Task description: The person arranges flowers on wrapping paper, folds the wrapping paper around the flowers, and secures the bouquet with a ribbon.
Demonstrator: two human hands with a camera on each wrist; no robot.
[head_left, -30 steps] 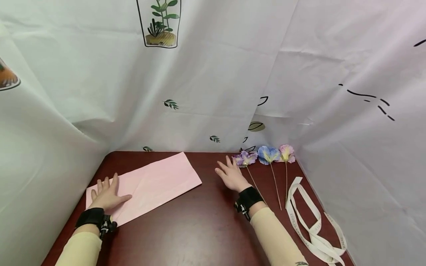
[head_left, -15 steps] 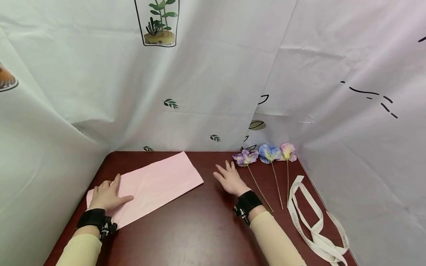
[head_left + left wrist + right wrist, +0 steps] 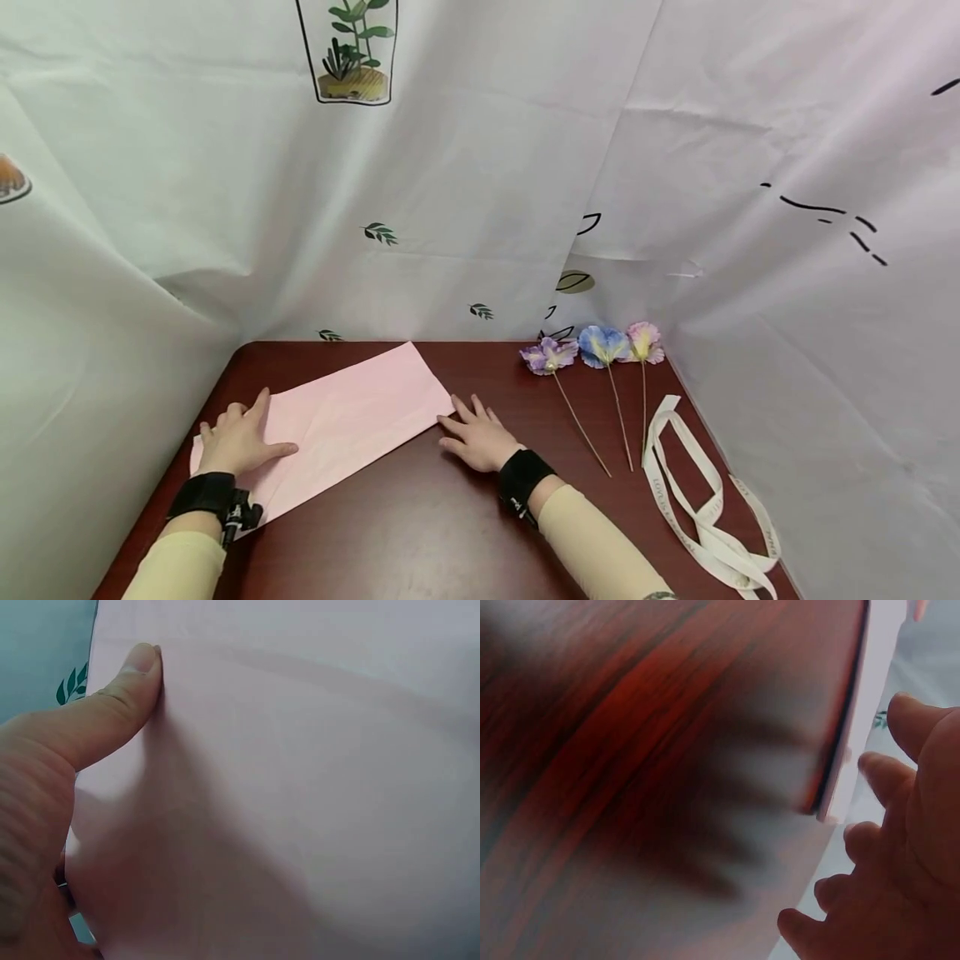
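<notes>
A long pink sheet of paper (image 3: 360,408), apparently folded, lies at a slant on the left half of the table. My left hand (image 3: 236,442) grips its left end. In the left wrist view the thumb (image 3: 124,694) lies on the paper's face, while the other fingers are partly hidden past its edge. My right hand (image 3: 480,437) is at the paper's right corner with fingers spread and loosely straight. In the right wrist view its fingertips (image 3: 874,765) are close to the paper's edge (image 3: 855,727); whether they touch it I cannot tell.
At the back right lie a purple flower (image 3: 550,356), a blue flower (image 3: 602,346) and a pink flower (image 3: 645,342), all on thin stems. A loosely looped white ribbon (image 3: 705,517) lies along the right edge. Pale printed cloth (image 3: 450,167) hangs around the dark red table (image 3: 390,533).
My right hand has moved left from beside the purple flower to the paper's right corner. My left fingers, spread flat before, have curled at the paper's left end, and that end has shifted slightly.
</notes>
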